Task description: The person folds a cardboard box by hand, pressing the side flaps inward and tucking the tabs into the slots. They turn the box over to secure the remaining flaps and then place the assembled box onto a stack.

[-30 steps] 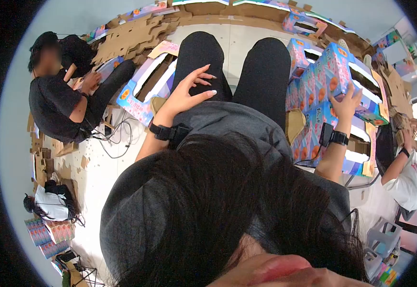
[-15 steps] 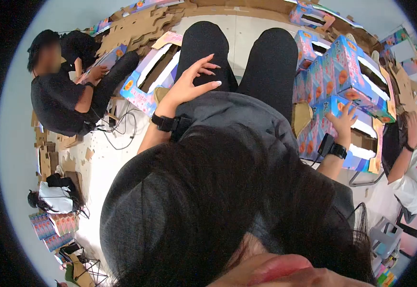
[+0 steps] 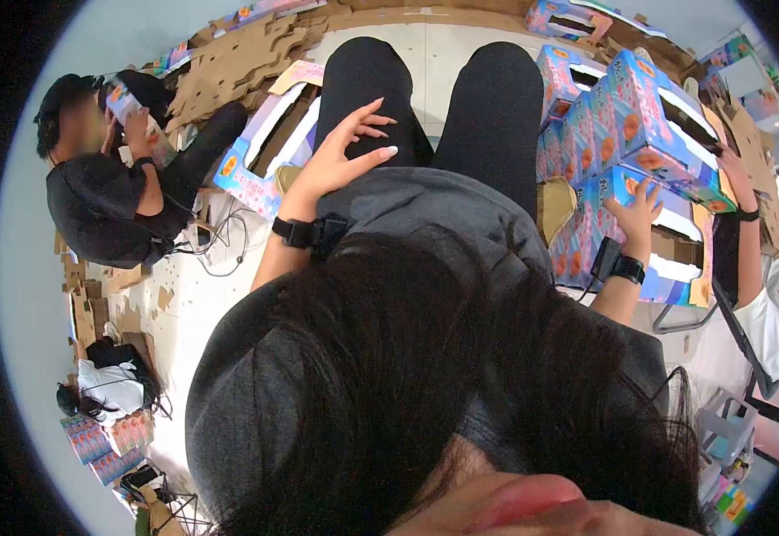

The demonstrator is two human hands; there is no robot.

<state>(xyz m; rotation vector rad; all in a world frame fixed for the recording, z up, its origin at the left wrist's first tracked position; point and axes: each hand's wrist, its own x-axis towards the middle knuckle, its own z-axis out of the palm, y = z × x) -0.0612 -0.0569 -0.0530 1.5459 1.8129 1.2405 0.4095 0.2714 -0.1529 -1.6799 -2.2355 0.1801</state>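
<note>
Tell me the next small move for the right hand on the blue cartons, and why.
Probably close the right hand on the edge of the blue carton it touches. Its fingers lie spread on the carton without holding it, another carton is stacked above, and the left hand is raised, empty, over the thigh.

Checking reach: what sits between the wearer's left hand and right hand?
In the head view, the black-trousered right leg lies between the left hand and the right hand, which touches the blue boxes.

boxes (image 3: 653, 107): blue+pink, orange fruit print | trousers (image 3: 496, 116): blk | top (image 3: 425, 210): grey | wristband (image 3: 298, 232): blk | cardboard (image 3: 237, 62): brn
</note>
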